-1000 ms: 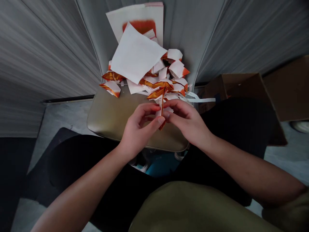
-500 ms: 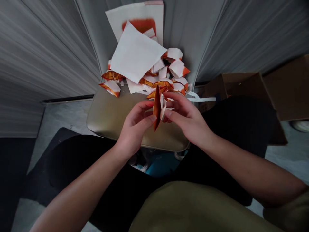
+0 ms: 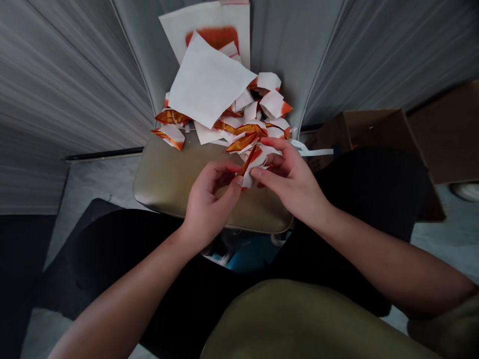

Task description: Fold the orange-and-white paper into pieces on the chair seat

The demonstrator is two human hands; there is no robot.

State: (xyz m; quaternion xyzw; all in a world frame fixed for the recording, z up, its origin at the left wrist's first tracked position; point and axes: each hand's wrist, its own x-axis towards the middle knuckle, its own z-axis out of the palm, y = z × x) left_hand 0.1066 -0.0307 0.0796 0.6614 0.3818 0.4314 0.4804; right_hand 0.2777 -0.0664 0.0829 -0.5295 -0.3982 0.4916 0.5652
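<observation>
Between both hands, above the chair's front part, is a folded paper piece (image 3: 253,167), white with orange and gold. My left hand (image 3: 213,197) pinches its left side between thumb and fingers. My right hand (image 3: 290,174) grips its right side, the thumb on the white face. Just beyond lies a pile of similar folded papers (image 3: 275,104), white outside with gold and orange edges. A white square sheet (image 3: 213,80) rests on the pile. Behind it, a larger paper (image 3: 175,35) with an orange patch leans on the chair back.
The padded chair seat (image 3: 168,174) stands between my knees. A white paper strip (image 3: 320,152) sticks out at the pile's right. An open cardboard box (image 3: 374,129) is on the right; grey curtains (image 3: 75,75) hang at both sides.
The folded paper has turned from upright and edge-on to tilted right, now showing more of its white side. Both hands keep hold of it in nearly the same place.
</observation>
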